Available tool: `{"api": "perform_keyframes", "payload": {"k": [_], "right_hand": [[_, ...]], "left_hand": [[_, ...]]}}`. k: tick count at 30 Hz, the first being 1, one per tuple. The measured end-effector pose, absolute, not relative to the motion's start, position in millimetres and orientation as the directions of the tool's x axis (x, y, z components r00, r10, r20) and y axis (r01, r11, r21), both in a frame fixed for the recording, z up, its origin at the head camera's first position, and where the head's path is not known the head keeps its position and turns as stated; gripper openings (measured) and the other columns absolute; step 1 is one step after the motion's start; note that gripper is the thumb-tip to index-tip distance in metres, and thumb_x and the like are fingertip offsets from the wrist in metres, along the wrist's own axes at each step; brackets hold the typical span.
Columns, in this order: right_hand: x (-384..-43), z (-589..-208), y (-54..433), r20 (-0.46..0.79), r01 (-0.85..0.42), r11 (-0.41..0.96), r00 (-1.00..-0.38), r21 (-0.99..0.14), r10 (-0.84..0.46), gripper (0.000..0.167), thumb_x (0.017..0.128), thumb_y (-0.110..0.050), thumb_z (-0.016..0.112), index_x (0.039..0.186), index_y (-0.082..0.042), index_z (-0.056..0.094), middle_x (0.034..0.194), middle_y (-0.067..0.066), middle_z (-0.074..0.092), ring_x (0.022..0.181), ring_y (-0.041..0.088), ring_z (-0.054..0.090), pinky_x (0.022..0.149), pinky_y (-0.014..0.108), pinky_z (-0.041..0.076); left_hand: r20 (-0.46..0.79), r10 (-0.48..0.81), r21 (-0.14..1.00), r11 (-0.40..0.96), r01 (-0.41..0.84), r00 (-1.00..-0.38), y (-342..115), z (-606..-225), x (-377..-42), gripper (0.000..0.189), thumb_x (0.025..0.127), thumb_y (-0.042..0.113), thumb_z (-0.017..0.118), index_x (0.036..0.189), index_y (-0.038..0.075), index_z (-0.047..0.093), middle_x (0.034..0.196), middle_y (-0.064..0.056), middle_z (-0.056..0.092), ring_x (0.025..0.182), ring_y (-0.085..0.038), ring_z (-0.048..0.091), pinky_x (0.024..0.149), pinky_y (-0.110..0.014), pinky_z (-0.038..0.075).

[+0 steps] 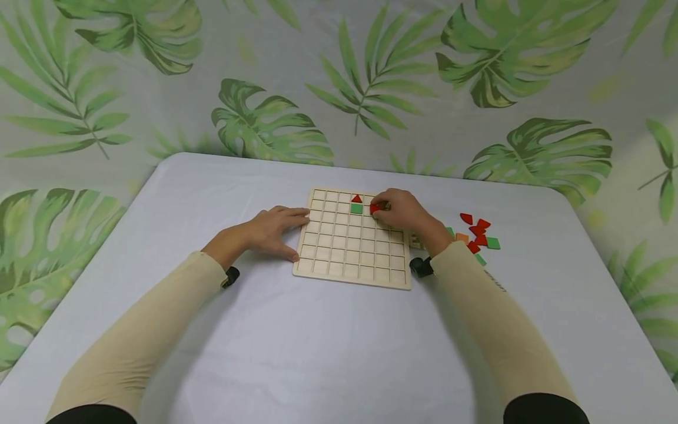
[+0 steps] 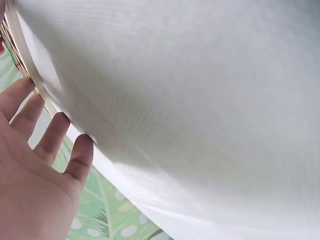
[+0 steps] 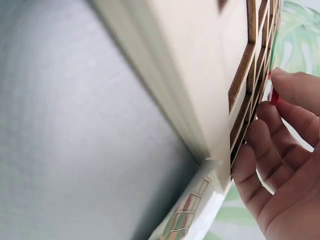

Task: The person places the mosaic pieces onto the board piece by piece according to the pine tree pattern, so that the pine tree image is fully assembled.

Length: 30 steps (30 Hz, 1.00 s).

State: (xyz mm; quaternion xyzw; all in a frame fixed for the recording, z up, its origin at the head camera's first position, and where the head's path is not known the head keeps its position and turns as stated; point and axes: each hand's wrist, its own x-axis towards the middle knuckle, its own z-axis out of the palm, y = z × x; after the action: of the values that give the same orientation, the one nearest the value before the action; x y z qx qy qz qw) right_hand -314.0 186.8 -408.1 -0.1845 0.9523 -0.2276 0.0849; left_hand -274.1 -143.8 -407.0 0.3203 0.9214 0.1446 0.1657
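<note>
A square wooden grid board (image 1: 336,271) lies on the white table. On it, near the far edge, a red triangle (image 1: 357,199) sits in the cell just beyond a green square (image 1: 356,208). My right hand (image 1: 401,210) reaches over the board's far right part and pinches a small red piece (image 3: 275,97) between thumb and finger, down at the grid; its shape is mostly hidden. The left hand (image 1: 271,231) rests at the board's left edge, fingers and thumb spread along it. In the left wrist view, its fingertips (image 2: 82,142) show at the board's side.
Right of the board lies a loose pile of red pieces (image 1: 478,231) with a green square (image 1: 493,243) and an orange piece (image 1: 462,238). A printed pattern card (image 3: 182,215) lies beside the board, partly covered by the right arm. Leaf-patterned cloth (image 1: 371,76) hangs behind the table.
</note>
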Motion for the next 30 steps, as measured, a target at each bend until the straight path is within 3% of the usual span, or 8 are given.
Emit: {"api": "perform_keyframes", "payload": {"k": [11, 30], "right_hand": [[-312, -403, 182, -0.117, -0.267, 0.839, -0.925, -0.473, -0.361, 0.037, 0.095, -0.021, 0.064, 0.129, -0.005, 0.065, 0.119, 0.013, 0.065, 0.105, 0.028, 0.058, 0.092, 0.043, 0.049], [-311, -404, 175, -0.110, -0.298, 0.864, -0.923, -0.405, -0.369, 0.034, 0.096, -0.021, 0.065, 0.125, -0.005, 0.066, 0.116, 0.014, 0.065, 0.102, 0.027, 0.059, 0.092, 0.042, 0.049]], "left_hand": [[-0.208, 0.633, 0.391, 0.752, 0.530, -0.746, -145, -408, -274, 0.088, 0.079, 0.044, 0.080, 0.152, 0.013, 0.041, 0.166, -0.005, 0.025, 0.151, -0.035, 0.025, 0.112, -0.066, 0.027], [-0.208, 0.629, 0.410, 0.751, 0.517, -0.749, -144, -408, -273, 0.088, 0.079, 0.043, 0.080, 0.152, 0.013, 0.040, 0.167, -0.004, 0.023, 0.152, -0.035, 0.023, 0.112, -0.066, 0.026]]}}
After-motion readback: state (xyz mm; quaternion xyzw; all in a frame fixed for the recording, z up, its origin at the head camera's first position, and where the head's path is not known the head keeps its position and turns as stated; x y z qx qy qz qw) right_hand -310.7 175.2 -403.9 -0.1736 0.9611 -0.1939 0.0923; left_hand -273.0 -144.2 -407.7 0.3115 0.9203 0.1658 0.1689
